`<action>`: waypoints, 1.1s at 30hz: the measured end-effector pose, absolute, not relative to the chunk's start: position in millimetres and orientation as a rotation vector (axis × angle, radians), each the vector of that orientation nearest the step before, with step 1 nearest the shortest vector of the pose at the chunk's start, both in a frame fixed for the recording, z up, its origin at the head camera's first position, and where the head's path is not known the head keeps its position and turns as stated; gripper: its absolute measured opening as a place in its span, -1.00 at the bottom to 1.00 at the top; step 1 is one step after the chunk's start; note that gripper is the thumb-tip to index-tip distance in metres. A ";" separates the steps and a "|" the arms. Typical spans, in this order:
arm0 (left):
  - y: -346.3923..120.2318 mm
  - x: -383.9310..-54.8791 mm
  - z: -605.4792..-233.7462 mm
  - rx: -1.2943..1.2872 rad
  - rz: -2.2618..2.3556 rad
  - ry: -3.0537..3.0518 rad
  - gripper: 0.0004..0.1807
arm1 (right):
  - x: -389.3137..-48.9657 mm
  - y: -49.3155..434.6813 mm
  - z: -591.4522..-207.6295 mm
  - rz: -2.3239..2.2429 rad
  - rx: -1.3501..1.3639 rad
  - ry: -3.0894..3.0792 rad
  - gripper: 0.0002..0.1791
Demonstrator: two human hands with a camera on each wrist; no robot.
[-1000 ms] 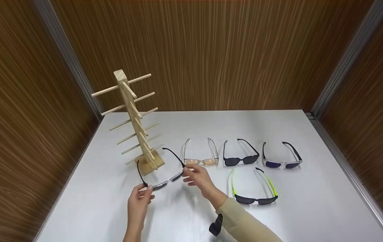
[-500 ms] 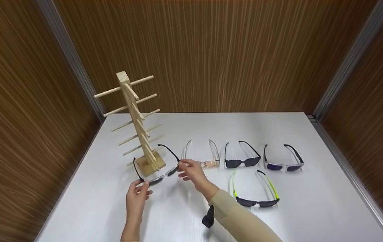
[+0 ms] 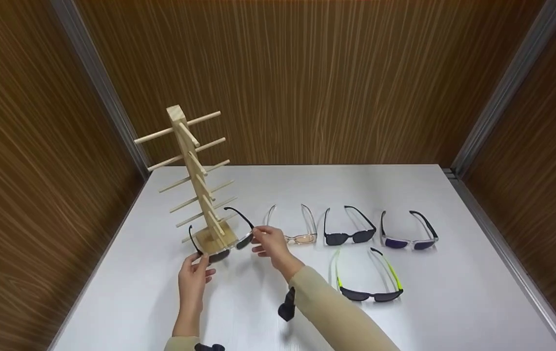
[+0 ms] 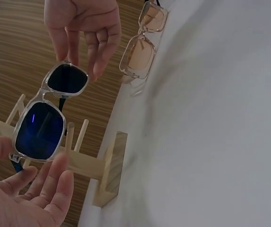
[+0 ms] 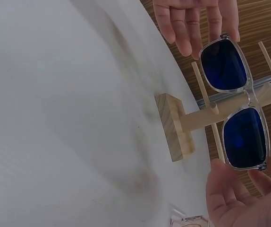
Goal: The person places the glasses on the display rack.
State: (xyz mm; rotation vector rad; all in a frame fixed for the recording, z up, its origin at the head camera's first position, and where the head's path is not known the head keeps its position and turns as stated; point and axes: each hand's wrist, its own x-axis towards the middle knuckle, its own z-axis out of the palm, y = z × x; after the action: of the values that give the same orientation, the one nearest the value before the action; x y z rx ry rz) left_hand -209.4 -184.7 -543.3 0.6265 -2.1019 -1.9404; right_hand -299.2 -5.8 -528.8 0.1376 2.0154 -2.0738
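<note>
Both hands hold one pair of sunglasses (image 4: 40,130) with a clear frame, dark blue lenses and black temples. My left hand (image 3: 192,280) pinches the left hinge corner between thumb and fingers. At the other hinge corner my right hand (image 3: 273,248) does the same. The temples are unfolded and point away, toward the wooden display stand (image 3: 194,170). In the head view the sunglasses overlap the stand's square base (image 3: 217,237), in front of its lower pegs. The right wrist view shows the lenses (image 5: 245,137) in front of the stand's post, with a hand at each end.
On the white table (image 3: 278,185) to the right lie clear glasses with orange lenses (image 3: 305,239), black sunglasses (image 3: 350,237), clear-framed sunglasses with black temples (image 3: 409,243) and sunglasses with lime temples (image 3: 370,296). Wood-grain panels (image 3: 287,83) enclose the table at the back and sides.
Both hands have carried the sunglasses leftward and slightly away, closer in front of the stand's base. The grip stays the same, and the other glasses lie where they were.
</note>
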 end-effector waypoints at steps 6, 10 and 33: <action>-191.1 -216.8 -540.3 0.664 -1.983 -2.089 -0.52 | -306.1 -16.9 -521.7 -2.043 0.134 2.025 -0.69; -196.8 -220.4 -540.1 0.678 -2.000 -2.062 -0.49 | -308.3 -27.0 -520.5 -2.030 0.113 2.050 -0.69; -194.9 -233.7 -567.5 0.748 -2.017 -2.011 -0.39 | -307.6 -31.7 -545.5 -2.048 0.088 1.948 -0.58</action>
State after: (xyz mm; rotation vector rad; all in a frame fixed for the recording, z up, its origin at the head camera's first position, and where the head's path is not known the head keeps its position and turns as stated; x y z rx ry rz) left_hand -233.7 -194.9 -567.5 0.7483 -2.0106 -2.0175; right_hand -307.6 -31.7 -545.5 0.0878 1.9483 -2.0485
